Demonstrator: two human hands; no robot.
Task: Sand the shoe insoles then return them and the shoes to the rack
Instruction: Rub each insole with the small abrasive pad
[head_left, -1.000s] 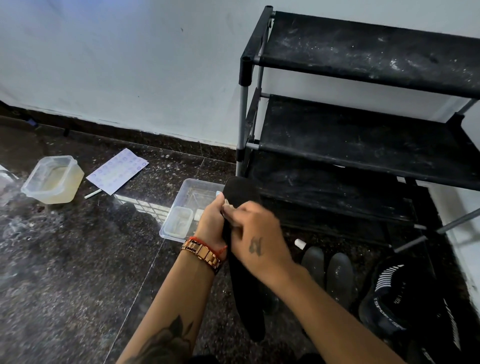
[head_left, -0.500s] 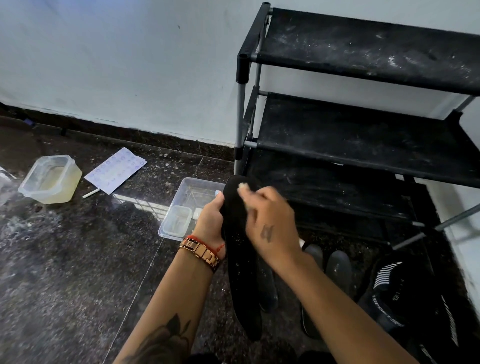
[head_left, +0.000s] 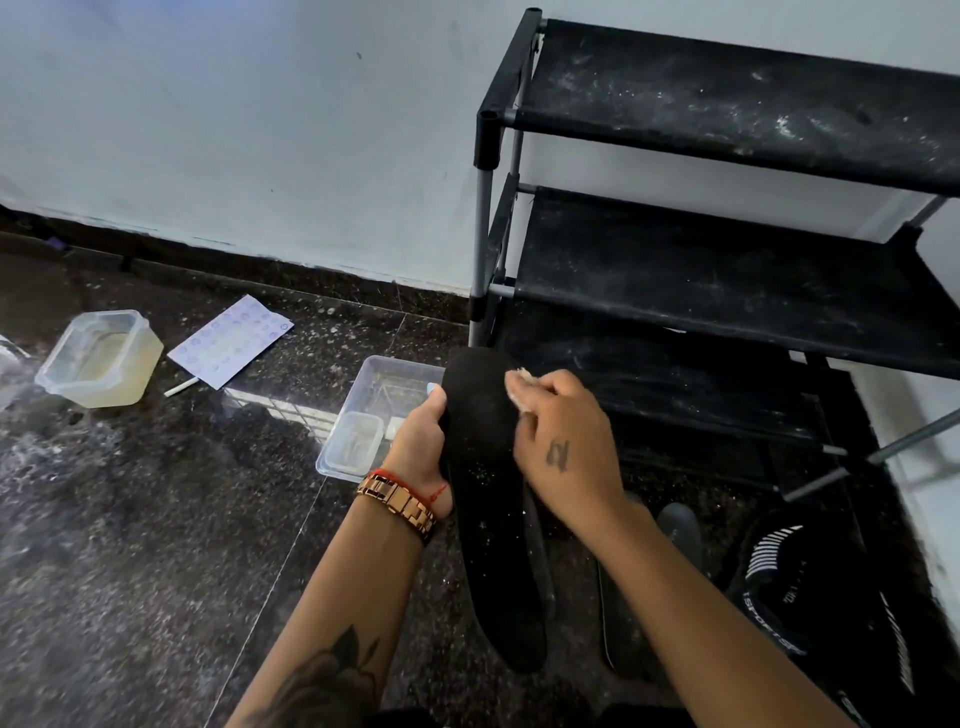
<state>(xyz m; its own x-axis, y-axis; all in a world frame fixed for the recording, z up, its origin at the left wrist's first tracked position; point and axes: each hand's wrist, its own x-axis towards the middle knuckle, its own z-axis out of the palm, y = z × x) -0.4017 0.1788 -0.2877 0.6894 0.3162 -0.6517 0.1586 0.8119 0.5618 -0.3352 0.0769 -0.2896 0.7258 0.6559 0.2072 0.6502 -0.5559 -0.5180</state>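
Right hand (head_left: 563, 447): shifted since the earlier frame from the middle of the insole's front part toward its upper right edge, where a small pale scrap of sandpaper (head_left: 519, 382) is pinched in the curled fingers and pressed against the surface. Left hand (head_left: 418, 447): position unchanged, thumb and fingers clamped on the left edge of the insole.

Insole (head_left: 485, 499): black, matte, felt-like, long and rounded at both ends, speckled with pale dust. It is held above the floor in front of the rack, long axis running away from the person, the wider toe end pointed toward the rack's lowest shelf, the heel end pointed back toward the person.

Rack (head_left: 727, 260): three tiers of black fabric shelving on grey metal tubes with black plastic joints; all tiers are streaked with whitish dust.

Further insoles (head_left: 675, 525): dark grey, flat, laid on the floor beneath the right forearm.

Shoe (head_left: 810, 587): black knit with white stripes, at lower right on the floor; white lettering is seen on its side, "SPORT" being partly legible.

Floor (head_left: 130, 519): dark speckled polished stone. On it are noted a shallow clear plastic tray (head_left: 384, 384) holding a smaller clear box (head_left: 353, 441), a translucent tub (head_left: 98, 358) of yellowish liquid, and a white sheet (head_left: 231, 340) printed with rows of round marks, its writing too small to read.
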